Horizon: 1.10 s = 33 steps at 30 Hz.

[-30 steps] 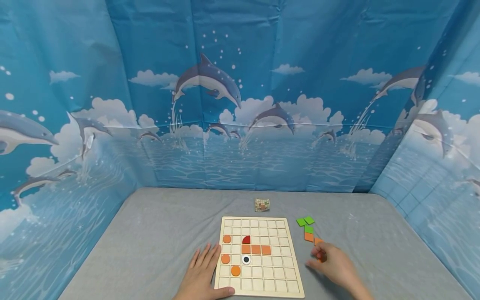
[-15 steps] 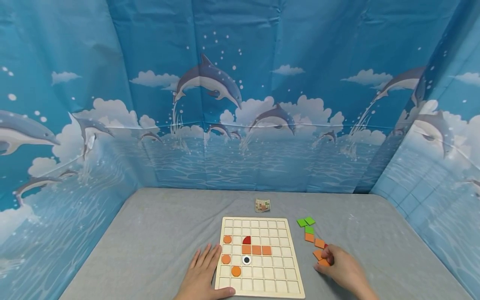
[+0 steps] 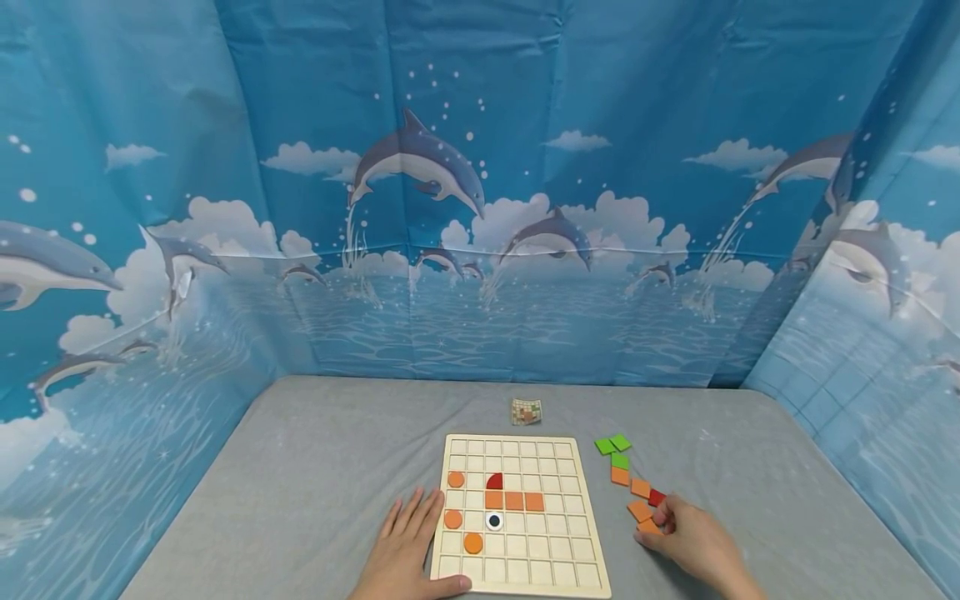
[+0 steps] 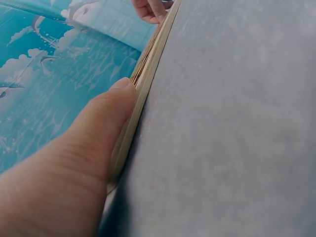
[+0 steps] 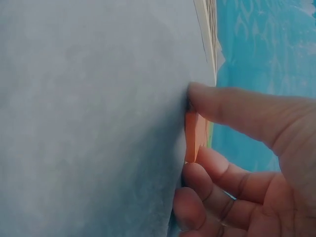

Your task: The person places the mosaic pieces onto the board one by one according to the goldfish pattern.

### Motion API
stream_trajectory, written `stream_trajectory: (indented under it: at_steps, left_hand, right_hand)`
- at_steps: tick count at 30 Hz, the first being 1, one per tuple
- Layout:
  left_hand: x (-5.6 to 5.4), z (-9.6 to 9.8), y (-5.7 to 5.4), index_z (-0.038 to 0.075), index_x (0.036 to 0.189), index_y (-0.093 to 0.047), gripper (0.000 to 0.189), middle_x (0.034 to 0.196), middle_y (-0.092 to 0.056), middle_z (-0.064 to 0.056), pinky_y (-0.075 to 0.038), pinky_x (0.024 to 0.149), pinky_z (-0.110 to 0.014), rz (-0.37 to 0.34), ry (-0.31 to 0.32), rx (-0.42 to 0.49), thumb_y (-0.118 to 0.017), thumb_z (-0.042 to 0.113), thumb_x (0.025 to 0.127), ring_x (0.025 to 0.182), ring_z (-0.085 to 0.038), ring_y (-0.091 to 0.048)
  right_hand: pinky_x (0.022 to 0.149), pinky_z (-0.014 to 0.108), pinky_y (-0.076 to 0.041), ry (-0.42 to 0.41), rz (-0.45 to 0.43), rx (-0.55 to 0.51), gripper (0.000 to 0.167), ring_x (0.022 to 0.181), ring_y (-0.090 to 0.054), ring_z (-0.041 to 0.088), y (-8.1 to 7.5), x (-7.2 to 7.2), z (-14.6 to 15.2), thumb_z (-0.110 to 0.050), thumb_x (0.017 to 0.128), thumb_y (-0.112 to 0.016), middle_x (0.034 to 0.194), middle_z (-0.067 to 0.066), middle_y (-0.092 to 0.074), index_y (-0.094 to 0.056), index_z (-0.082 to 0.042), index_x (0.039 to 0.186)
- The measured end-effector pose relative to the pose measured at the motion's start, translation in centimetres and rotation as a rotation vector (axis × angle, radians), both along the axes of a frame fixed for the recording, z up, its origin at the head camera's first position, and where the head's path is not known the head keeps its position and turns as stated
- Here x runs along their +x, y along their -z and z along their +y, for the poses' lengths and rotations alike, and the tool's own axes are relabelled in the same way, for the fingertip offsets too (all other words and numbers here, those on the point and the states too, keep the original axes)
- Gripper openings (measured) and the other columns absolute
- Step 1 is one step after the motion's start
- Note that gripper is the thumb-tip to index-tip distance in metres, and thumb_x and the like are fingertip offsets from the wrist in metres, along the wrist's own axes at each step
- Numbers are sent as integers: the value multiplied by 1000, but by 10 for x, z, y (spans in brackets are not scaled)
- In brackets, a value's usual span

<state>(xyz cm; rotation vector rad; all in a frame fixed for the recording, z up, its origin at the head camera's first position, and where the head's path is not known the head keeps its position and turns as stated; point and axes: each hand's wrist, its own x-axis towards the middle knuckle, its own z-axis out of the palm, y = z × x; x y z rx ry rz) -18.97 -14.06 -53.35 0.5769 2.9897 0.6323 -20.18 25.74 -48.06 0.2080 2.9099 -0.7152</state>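
Observation:
My left hand [image 3: 405, 550] lies with straight fingers along the left edge of a pale wooden grid board [image 3: 555, 546], its thumb on the front corner. At the board's right, my right hand [image 3: 697, 537] pinches an orange square tile [image 5: 191, 136] at table level between thumb and fingers. Close to those fingers lie another orange tile [image 3: 640, 511] and a red tile [image 3: 657, 497]. Set in the board are three orange squares [image 3: 513, 501], three orange discs [image 3: 473, 543], a red quarter-round piece [image 3: 495, 482] and a white disc with a black centre [image 3: 494, 521].
Green tiles [image 3: 619, 460] and more orange tiles [image 3: 620, 476] lie on the grey cloth right of the board. A small printed pattern card [image 3: 526, 411] lies behind the board. Dolphin-print curtains [image 3: 450, 317] enclose the table [image 3: 337, 450] at the back and sides.
My right hand has moved slightly right and down to the front orange tile, its fingers now on it, uncovering tiles behind. The left hand keeps its place.

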Motion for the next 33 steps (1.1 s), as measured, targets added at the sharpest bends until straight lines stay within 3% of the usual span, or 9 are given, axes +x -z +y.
stream_trajectory:
  at_steps: [6, 15, 21, 33]
  left_hand:
    - [1, 0, 0, 9, 152, -23, 115, 153, -27, -8, -7, 112, -51, -2, 4, 5, -49, 84, 70, 142, -29, -15]
    - [1, -1, 3, 9, 152, -23, 114, 153, -28, -8, -8, 111, -51, 9, -1, 4, -49, 84, 70, 141, -29, -16]
    - [1, -1, 2, 9, 152, -23, 114, 153, -28, -8, -8, 111, -51, 10, -4, 2, -49, 84, 70, 141, -29, -16]
    - [2, -1, -1, 9, 152, -24, 112, 152, -28, -9, -8, 111, -51, 24, 12, 19, -51, 81, 71, 141, -30, -16]
  right_hand:
    - [53, 28, -30, 2, 0, 19, 47, 59, -44, 15, 1, 3, 2, -49, 71, -79, 66, -1, -47, -53, -10, 79]
    - [55, 29, -32, -32, 12, 2, 46, 61, -44, 15, 1, 7, 1, -48, 70, -80, 69, -3, -48, -55, -11, 81]
    - [56, 29, -32, -24, -18, -20, 42, 63, -45, 15, 0, 8, 0, -43, 69, -82, 72, -2, -49, -59, -12, 84]
    - [55, 32, -37, -58, 30, 11, 29, 62, -45, 16, 1, 10, -8, -24, 73, -82, 71, -3, -50, -57, -15, 85]
